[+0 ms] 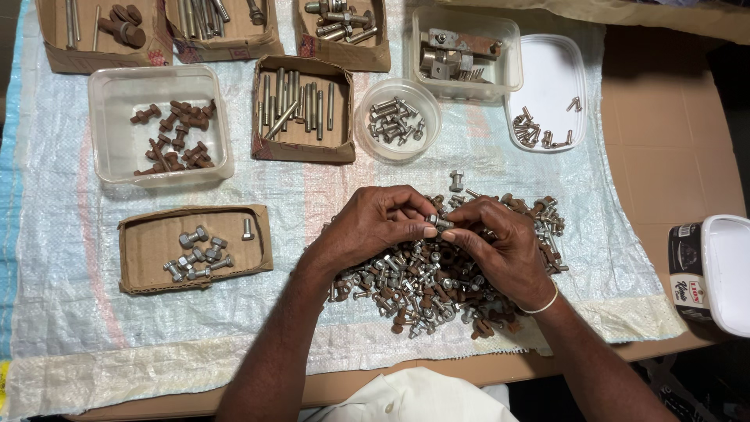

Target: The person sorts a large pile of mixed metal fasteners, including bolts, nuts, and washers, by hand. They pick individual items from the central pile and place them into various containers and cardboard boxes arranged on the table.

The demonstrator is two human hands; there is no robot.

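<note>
So, from the head camera, your left hand (367, 227) and right hand (500, 250) meet over the big heap of mixed bolts and nuts (437, 273) on the woven sheet (78, 312) that covers the bench. The fingers of both hands are pinched together on one small silver bolt (434, 223), held just above the heap's upper edge; whether a nut sits on it I cannot tell, as your fingertips hide most of it.

Judging by how things lie, the sorting is partly done. The clear square tub (160, 125) at the left holds a scatter of rusty brown bolts. The small cardboard tray (195, 246) nearest your left arm holds a few stout silver bolts. The tray (303, 109) above centre holds long thin bolts laid side by side. The round clear tub (397, 119) holds short silver screws, and the white lid (551, 90) at the right carries a small cluster of tiny pieces. Further boxes along the top edge also hold hardware.

What is left looks like the larger share: the heap under your hands is dense and wide, silver and rusty pieces mixed throughout.
</note>
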